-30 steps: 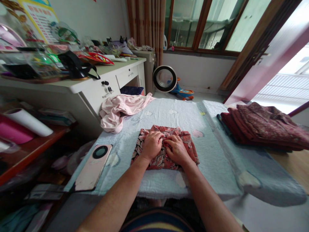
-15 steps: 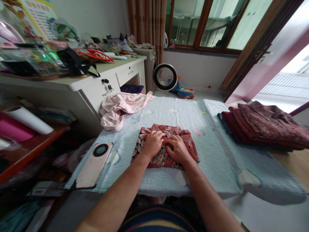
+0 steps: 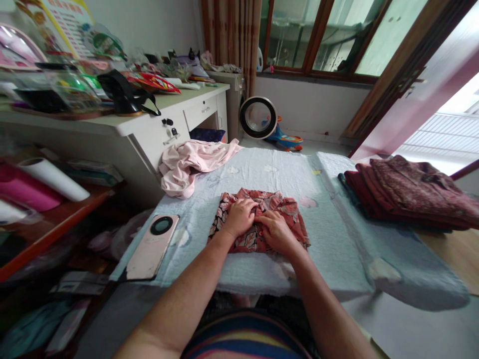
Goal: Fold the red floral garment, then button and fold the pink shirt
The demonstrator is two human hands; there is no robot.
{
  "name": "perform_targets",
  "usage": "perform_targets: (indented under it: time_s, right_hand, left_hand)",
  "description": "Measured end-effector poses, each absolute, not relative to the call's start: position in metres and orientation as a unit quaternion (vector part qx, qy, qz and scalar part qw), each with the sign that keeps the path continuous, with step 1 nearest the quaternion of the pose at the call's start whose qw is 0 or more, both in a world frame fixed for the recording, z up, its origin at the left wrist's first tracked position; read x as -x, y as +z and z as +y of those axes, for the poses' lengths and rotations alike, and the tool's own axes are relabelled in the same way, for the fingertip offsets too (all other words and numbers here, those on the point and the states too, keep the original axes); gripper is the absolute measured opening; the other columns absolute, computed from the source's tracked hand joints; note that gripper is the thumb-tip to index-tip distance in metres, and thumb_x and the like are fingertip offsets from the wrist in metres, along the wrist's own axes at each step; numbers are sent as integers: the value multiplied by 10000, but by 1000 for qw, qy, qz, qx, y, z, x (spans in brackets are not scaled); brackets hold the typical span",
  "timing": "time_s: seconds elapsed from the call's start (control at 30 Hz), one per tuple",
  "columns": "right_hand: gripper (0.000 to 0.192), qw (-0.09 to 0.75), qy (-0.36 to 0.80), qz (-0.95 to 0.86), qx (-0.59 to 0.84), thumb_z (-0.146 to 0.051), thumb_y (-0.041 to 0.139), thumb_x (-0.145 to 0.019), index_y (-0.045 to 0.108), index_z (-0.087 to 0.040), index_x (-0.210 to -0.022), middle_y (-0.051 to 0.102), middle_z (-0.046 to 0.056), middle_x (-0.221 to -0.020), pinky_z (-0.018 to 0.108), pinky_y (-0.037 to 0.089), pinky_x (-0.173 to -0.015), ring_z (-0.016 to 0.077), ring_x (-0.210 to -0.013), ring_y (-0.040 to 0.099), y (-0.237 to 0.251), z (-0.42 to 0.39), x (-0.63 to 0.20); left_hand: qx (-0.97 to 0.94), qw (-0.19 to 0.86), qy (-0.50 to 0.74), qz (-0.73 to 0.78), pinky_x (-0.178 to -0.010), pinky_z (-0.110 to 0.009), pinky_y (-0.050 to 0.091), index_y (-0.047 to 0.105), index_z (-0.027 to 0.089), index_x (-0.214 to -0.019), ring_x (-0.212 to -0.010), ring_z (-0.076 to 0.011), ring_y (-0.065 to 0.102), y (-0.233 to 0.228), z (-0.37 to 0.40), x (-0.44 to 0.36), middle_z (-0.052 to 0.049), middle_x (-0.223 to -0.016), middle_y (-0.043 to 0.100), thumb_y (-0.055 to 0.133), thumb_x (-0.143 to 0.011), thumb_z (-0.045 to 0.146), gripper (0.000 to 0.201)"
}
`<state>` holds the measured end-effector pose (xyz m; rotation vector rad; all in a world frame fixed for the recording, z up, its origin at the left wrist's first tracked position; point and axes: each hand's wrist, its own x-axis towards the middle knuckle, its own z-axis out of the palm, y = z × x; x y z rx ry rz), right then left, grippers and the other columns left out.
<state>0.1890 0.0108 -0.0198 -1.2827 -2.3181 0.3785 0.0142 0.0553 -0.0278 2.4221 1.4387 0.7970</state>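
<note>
1. Your left hand: palm down, fingers curled loosely, pressing flat on the red floral garment at the centre of the frame. It grips nothing; the fingertips bunch the cloth slightly at the middle seam.

2. Your right hand: palm down just beside the left, touching it at the fingertips, fingers half bent and resting on the same garment. No fold of cloth is pinched that can be seen.

3. Red floral garment: folded into a compact rectangle, lying on the pale blue padded cloth that covers the counter, centre of the frame, a little nearer the lower edge than the far one.

4. Pink garment: crumpled, unfolded, at the upper left corner of the blue cloth, well apart from your hands.

5. Stack of dark red folded clothes: at the right of the frame, on the blue cloth's right side.

6. Pink phone: face down, round camera ring upward, at the lower left edge of the cloth.

7. White desk: upper left of the frame, cluttered with bags and packets.

8. Round fan: on the floor, upper centre, below the window.
</note>
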Motion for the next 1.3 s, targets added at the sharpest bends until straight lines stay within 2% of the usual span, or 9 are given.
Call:
perform_targets:
  time_s: [0.17, 0.3, 0.47, 0.6, 0.77, 0.9, 1.03, 1.3]
  right_hand:
    - [396, 240, 132, -841, 467, -72, 417, -916, 715, -253, -1104, 611, 69, -972, 305, 389, -820, 194, -911, 521, -26, 12, -186]
    - [332, 244, 128, -838, 470, -85, 426, -926, 724, -226, -965, 591, 58, -908, 292, 371, -775, 185, -853, 501, -25, 12, -184]
    - [270, 264, 139, -830, 471, -66, 450, -892, 671, -206, -826, 578, 42, -867, 298, 374, -799, 186, -858, 501, -18, 11, -182]
    - [253, 295, 145, -821, 466, -76, 449, -897, 655, -210, -836, 598, 40, -889, 305, 385, -821, 189, -878, 509, -18, 10, -179]
    - [194, 289, 139, -821, 472, -73, 490, -874, 632, -203, -856, 610, 42, -906, 306, 397, -807, 195, -876, 516, -23, 10, -176]
    - [145, 276, 127, -820, 485, -87, 533, -863, 632, -191, -880, 613, 46, -901, 308, 407, -807, 197, -874, 523, -25, 8, -177]
    - [176, 260, 117, -826, 486, -121, 515, -911, 675, -191, -892, 636, 67, -964, 326, 416, -860, 204, -934, 538, -24, 1, -176]
    - [256, 259, 96, -822, 497, -98, 469, -923, 676, -215, -1016, 641, 73, -1234, 382, 423, -952, 231, -1109, 532, -29, -8, -172]
  left_hand:
    - [-836, 157, 239, 468, -1131, -409, 371, 613, 172, -1249, -1256, -242, 513, -24, 57, -7, -101, -1311, 605, 594, -796, 116, 457]
    - [-842, 196, 226, 449, -1151, -420, 348, 577, 165, -1303, -1306, -253, 480, -21, 57, -3, -123, -1364, 567, 635, -800, 166, 506]
    - [-844, 205, 236, 437, -1133, -435, 364, 573, 179, -1304, -1303, -265, 484, -24, 58, 0, -127, -1359, 566, 661, -791, 206, 522]
    - [-839, 194, 249, 443, -1122, -440, 374, 581, 194, -1291, -1290, -267, 496, -27, 58, -1, -119, -1343, 578, 656, -812, 269, 490]
    - [-836, 185, 259, 447, -1114, -418, 384, 602, 166, -1254, -1268, -262, 514, -27, 57, -3, -122, -1318, 598, 655, -834, 314, 449]
    - [-833, 174, 265, 454, -1112, -411, 386, 617, 154, -1225, -1250, -256, 527, -25, 56, -5, -120, -1299, 611, 669, -812, 249, 427]
    - [-829, 160, 275, 460, -1106, -406, 393, 633, 167, -1192, -1217, -240, 549, -25, 56, -7, -100, -1263, 634, 635, -777, 121, 417]
    - [-814, 141, 334, 454, -1049, -377, 438, 666, 191, -1093, -1113, -201, 596, -25, 57, -8, -58, -1152, 684, 535, -795, 27, 365]
